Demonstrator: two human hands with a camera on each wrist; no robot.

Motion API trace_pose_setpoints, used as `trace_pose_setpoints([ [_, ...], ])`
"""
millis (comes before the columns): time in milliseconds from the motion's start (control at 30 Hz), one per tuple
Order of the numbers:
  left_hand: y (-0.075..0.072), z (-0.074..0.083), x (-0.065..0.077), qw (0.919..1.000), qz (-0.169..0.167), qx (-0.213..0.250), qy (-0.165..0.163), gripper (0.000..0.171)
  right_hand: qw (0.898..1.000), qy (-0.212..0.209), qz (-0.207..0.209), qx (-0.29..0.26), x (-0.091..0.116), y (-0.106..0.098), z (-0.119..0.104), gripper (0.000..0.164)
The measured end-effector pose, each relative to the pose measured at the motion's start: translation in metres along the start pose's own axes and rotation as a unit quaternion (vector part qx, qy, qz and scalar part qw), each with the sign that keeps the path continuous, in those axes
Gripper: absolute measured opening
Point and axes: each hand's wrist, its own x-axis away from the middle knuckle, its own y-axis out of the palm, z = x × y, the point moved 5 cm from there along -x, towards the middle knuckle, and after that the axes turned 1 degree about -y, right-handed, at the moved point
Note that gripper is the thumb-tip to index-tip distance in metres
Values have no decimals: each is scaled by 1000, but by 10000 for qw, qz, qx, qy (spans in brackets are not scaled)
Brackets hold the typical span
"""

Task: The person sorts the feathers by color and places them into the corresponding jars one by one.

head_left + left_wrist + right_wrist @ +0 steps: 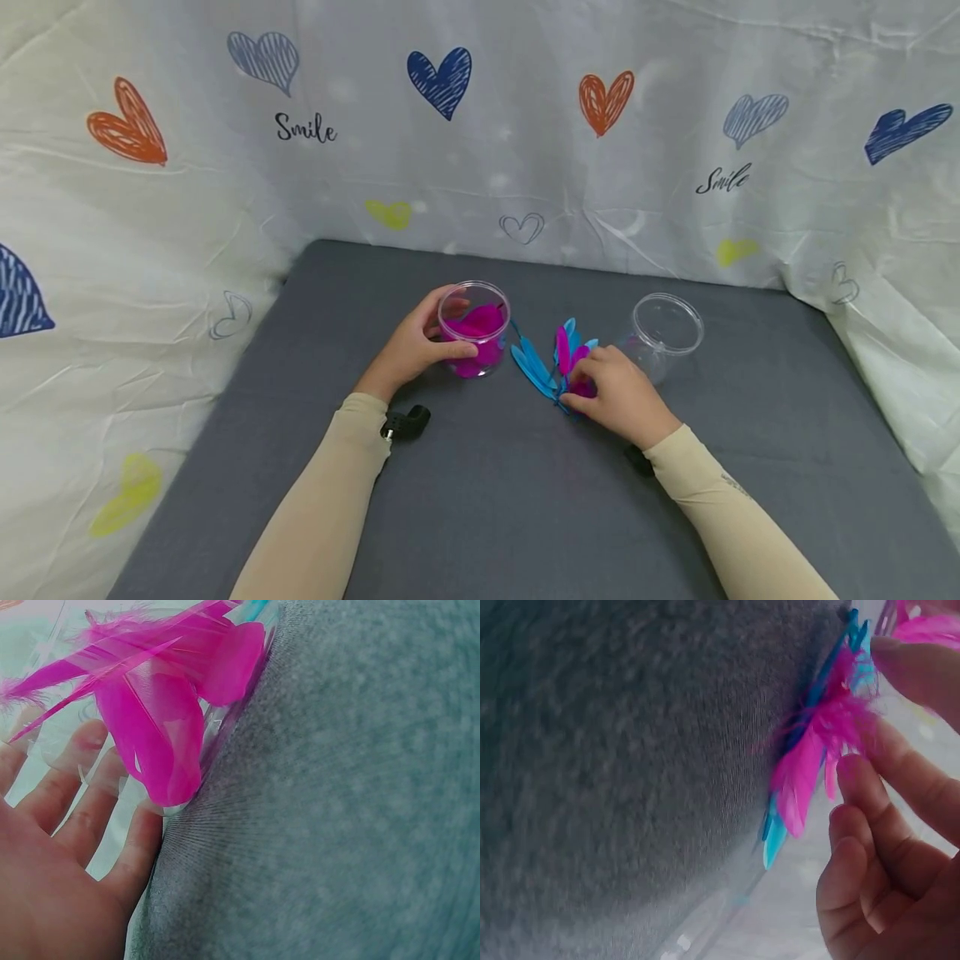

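My left hand (420,342) grips a clear plastic jar (472,372), with the thumb across its near side and fingers round its left. Pink feathers (157,720) lie inside this jar. On the cloth to its right sits a loose pile of blue feathers (533,368) and pink feathers (799,780). My right hand (622,395) reaches into the pile from the right. In the right wrist view its thumb and index fingertip stand apart beside the pink fluff, and the other fingers are bent.
A second clear jar (667,325) stands behind and right of my right hand. Dark grey cloth (525,517) covers the table. A white curtain (525,150) printed with hearts hangs at the back and sides.
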Motion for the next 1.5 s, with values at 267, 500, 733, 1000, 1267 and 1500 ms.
trace_pose_setpoints([
  [267,1,0,-1,10000,30,39,16,87,9989,-24,124,451,-1,6,-5,25],
  [500,0,2,1,10000,65,10,17,87,9978,-192,322,553,-1,8,-8,21],
  [733,1,2,1,10000,20,-9,14,88,9945,-206,579,847,4,-2,-10,17],
  [1000,0,3,1,10000,-11,30,24,89,9909,-446,1050,715,7,-26,-10,9],
  [1267,-1,3,0,10000,-3,3,52,87,9845,-629,1505,641,2,-58,-18,8],
  [1500,-1,2,1,10000,1,-27,36,87,9765,-1072,1767,607,-10,-82,-40,9],
])
